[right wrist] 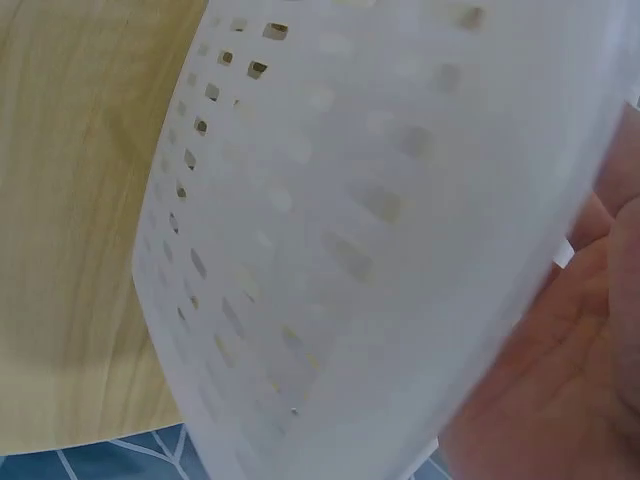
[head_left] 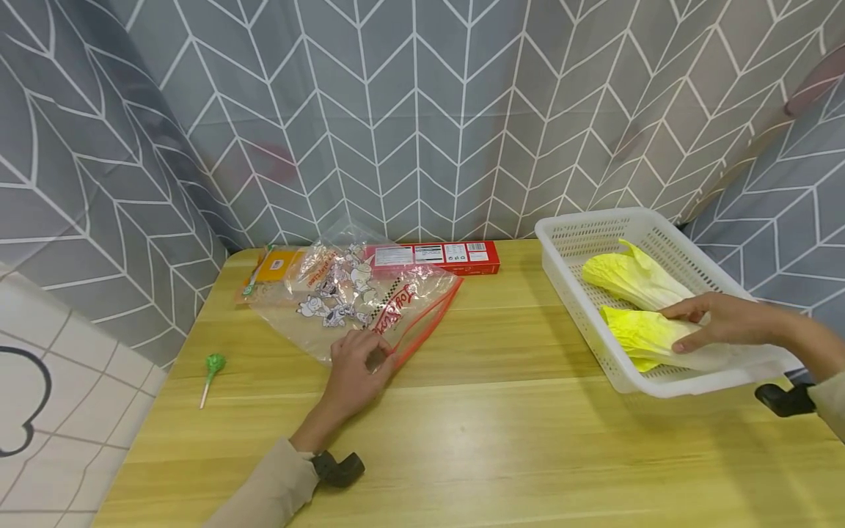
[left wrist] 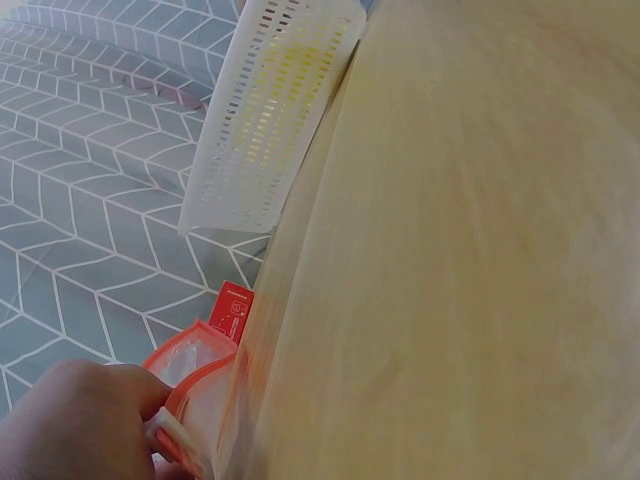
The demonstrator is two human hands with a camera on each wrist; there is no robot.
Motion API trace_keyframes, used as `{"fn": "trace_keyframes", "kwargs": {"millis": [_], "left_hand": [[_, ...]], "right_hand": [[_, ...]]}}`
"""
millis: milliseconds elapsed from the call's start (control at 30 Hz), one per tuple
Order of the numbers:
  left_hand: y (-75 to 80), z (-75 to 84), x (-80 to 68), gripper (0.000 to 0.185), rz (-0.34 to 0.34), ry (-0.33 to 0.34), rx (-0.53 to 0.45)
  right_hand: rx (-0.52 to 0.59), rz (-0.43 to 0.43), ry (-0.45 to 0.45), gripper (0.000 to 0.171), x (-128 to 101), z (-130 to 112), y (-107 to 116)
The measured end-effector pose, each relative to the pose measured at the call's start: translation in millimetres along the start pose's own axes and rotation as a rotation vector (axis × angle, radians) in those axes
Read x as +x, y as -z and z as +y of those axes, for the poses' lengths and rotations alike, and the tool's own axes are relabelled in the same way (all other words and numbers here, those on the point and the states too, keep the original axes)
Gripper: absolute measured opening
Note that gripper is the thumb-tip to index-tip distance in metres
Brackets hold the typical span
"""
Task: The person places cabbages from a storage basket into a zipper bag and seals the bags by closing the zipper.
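Observation:
My left hand (head_left: 356,370) pinches the red-edged opening of a clear printed zip bag (head_left: 317,301), which lies flat on the table. In the left wrist view the bag's orange-red rim (left wrist: 205,372) gapes a little beside the left hand (left wrist: 85,420). Over on the right, my right hand (head_left: 733,320) grips the nearer of two yellow-leafed Chinese cabbages (head_left: 634,334) with thumb and fingers. That cabbage lies in a white perforated plastic basket (head_left: 574,304). Beside it in the basket rests the other cabbage (head_left: 637,275). The basket wall (right wrist: 330,200) hides much of the right hand in the right wrist view.
Behind the bag lies a red box (head_left: 485,257), partly covered by it. An orange packet (head_left: 273,265) sits under the bag's far left side. A green lollipop (head_left: 214,363) lies near the left of the wooden table (head_left: 462,440). Patterned grey curtain (head_left: 422,125) borders the back.

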State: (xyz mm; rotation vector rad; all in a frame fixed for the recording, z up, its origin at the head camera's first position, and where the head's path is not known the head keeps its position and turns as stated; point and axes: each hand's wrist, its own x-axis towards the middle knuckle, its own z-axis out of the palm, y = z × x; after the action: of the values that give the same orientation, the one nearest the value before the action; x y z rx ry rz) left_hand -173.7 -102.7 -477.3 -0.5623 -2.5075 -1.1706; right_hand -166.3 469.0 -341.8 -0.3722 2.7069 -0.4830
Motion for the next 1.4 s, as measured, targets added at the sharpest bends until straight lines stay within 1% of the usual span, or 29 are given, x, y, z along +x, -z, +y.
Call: {"fn": "trace_keyframes", "kwargs": {"millis": [100, 233, 367, 467, 567, 667, 800, 900, 1100, 1233, 1400], "left_hand": [[0.2, 1.2, 0.1, 0.015, -0.004, -0.001, -0.002], [0.6, 1.6, -0.1, 0.015, -0.011, 0.009, 0.0], [0.7, 1.1, -0.2, 0.015, -0.017, 0.014, 0.002], [0.7, 0.8, -0.1, 0.015, -0.021, 0.016, 0.001], [0.9, 0.9, 0.2, 0.015, -0.024, 0.018, 0.004], [1.2, 1.2, 0.5, 0.014, -0.026, 0.02, 0.006], [1.1, 1.5, 0.5, 0.014, -0.028, 0.024, 0.005], [0.8, 1.2, 0.5, 0.014, -0.026, 0.021, 0.007], [1.5, 1.3, 0.8, 0.013, -0.025, 0.021, 0.016], [1.7, 1.1, 0.6, 0.013, -0.029, 0.03, 0.015], [0.9, -1.2, 0.2, 0.012, -0.028, 0.03, 0.023]], "right_hand": [[-0.014, 0.041, -0.02, 0.061, -1.6, 1.1, 1.1], [-0.003, 0.11, -0.043, 0.062, 0.5, 0.2, 0.8], [-0.017, 0.171, -0.022, 0.061, 6.0, -2.8, -3.0], [-0.028, 0.191, -0.023, 0.061, 9.3, -4.8, -5.8], [-0.03, 0.185, -0.035, 0.064, 9.8, -5.5, -7.8], [-0.057, 0.168, -0.043, 0.067, 7.0, -5.1, -9.8], [-0.088, 0.147, -0.011, 0.074, 1.8, -2.7, -12.2], [-0.074, 0.13, 0.015, 0.077, -1.5, -0.2, -13.7], [-0.055, 0.117, 0.019, 0.074, -1.9, 1.2, -15.1], [-0.059, 0.116, -0.004, 0.074, -3.7, 0.2, -14.3], [-0.05, 0.089, -0.067, 0.076, -6.6, -1.4, -11.4]]}}
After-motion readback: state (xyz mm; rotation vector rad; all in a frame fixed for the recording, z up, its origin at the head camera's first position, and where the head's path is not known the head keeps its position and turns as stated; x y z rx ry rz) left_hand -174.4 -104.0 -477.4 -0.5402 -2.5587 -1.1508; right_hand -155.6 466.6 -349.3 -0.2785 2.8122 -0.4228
